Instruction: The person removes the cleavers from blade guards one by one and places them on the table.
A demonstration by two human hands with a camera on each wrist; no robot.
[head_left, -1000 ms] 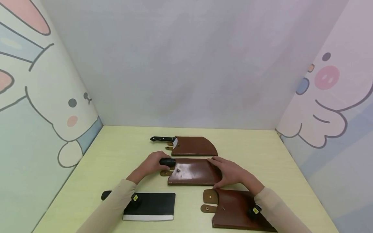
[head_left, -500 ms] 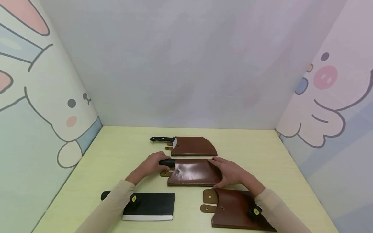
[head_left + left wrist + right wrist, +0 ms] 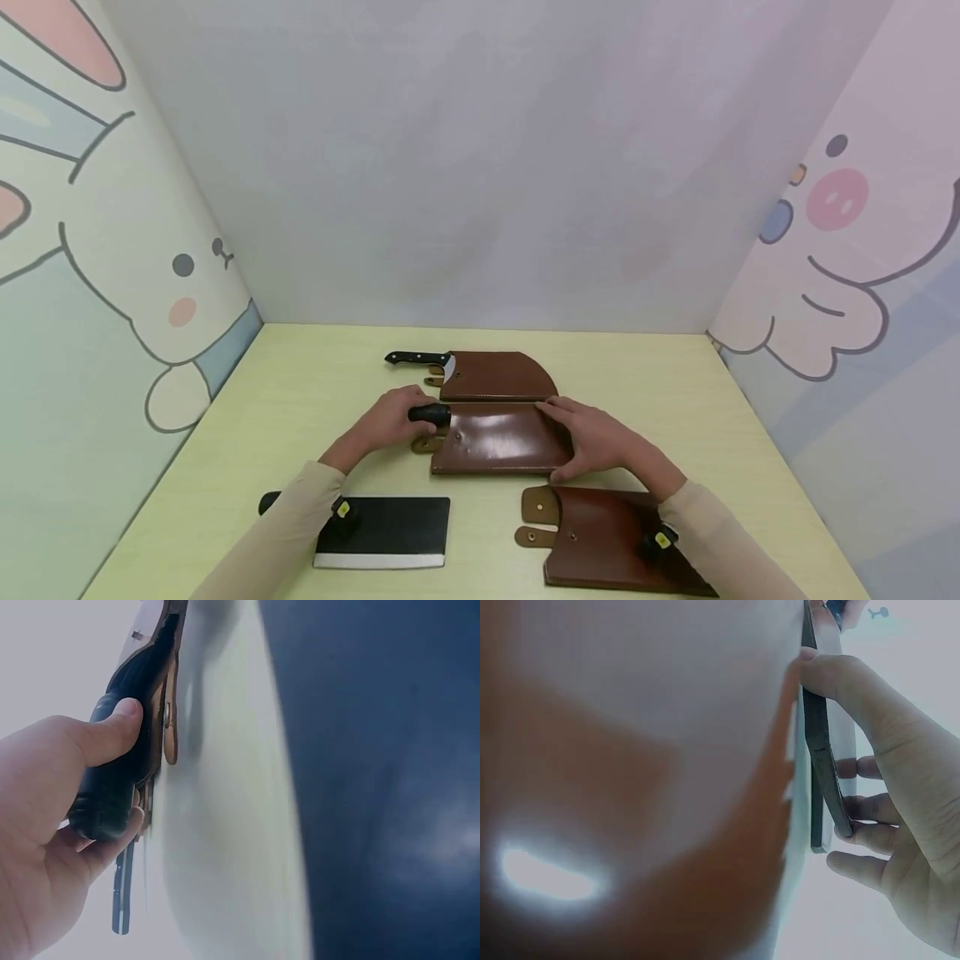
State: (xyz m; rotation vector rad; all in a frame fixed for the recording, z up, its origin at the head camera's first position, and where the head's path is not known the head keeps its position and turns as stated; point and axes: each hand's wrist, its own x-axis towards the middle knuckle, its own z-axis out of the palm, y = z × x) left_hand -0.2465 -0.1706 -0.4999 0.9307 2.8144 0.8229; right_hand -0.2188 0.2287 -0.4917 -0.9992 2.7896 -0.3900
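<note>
In the head view a shiny brown leather knife sheath (image 3: 495, 440) lies mid-table, with the black handle (image 3: 429, 414) of a knife sticking out on its left. My left hand (image 3: 390, 418) grips that handle; in the left wrist view the thumb presses along the handle (image 3: 105, 787) and the fingers wrap beneath it. My right hand (image 3: 600, 442) holds the sheath's right end, thumb at the near edge and fingers toward the far edge. The right wrist view shows the thumb on the sheath's dark edge (image 3: 819, 735) and fingertips at its end. The blade is hidden inside the leather.
Just behind lies another brown sheath (image 3: 502, 379) with a black riveted knife handle (image 3: 416, 357). A black cleaver (image 3: 397, 527) with a bright edge lies front left, under the left forearm. An unstrapped brown sheath (image 3: 600, 542) lies front right, partly under the right forearm.
Both hands and the sheathed knife have shifted slightly away from the person, nearer to the rear sheath. The grips look the same.
</note>
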